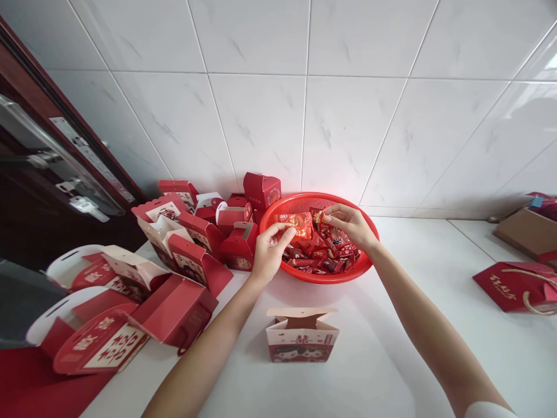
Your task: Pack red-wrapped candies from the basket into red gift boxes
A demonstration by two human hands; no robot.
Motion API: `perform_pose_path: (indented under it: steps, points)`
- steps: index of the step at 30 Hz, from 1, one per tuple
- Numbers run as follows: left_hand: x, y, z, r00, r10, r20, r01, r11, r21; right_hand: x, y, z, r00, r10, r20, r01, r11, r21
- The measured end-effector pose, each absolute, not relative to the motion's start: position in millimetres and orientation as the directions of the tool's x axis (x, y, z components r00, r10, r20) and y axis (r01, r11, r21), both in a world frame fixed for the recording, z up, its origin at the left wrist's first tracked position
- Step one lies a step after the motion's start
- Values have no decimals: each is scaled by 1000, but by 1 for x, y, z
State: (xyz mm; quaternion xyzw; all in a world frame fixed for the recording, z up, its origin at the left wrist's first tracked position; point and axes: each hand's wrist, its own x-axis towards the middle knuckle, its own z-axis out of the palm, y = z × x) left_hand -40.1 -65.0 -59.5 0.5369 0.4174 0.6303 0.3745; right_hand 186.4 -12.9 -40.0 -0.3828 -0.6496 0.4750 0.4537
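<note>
The left hand (266, 255), near the centre of the frame, has its thumb and forefinger drawn nearly together on the near edge of an orange-red packet (299, 224) with gold print. The right hand (353, 227), just right of centre, is pinched too, thumb and forefinger closed on a small gold-and-red sweet (318, 217); its other fingers are loosely curled. The packet and the sweet are side by side in the middle of the frame, both above a red plastic basket (319, 279) with a mesh wall. Inside the basket lies a loose heap of wrapped sweets (319, 254), mostly red

Below the basket, at the lower centre, a small cream-and-red box (302, 345) stands upright with its top open, two cartoon faces printed on its front. It is apart from both hands, between the two forearms. A white sleeve (487, 410) shows at the bottom right

A crowd of red, cream and white gift boxes (185, 310) fills the left and lower left, many with open tops, some leaning together. At the right edge a red box (500, 287) with a rope handle rests on the white counter (383, 360), and a brown carton (522, 231) is behind it. Pale tiles (256, 128) cover the wall across the top; at the upper left is a dark door (47, 215) with keys (89, 206) hanging at its lock
</note>
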Motion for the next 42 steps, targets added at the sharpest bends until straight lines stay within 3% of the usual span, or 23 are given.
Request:
perform_pose_path:
  steps: [10,18,42]
  points:
    - [-41,-65,-63,-115,912,393,25,-393,919,178,-30,-27,-285,905,315,-180,272,-945]
    - [-42,-66,-64,-85,908,410,99,-402,910,159,-49,-18,-330,888,320,-4,337,-941]
    - [-43,-64,-67,-101,885,454,173,-434,884,140,-49,-36,-213,878,430,109,458,-882]
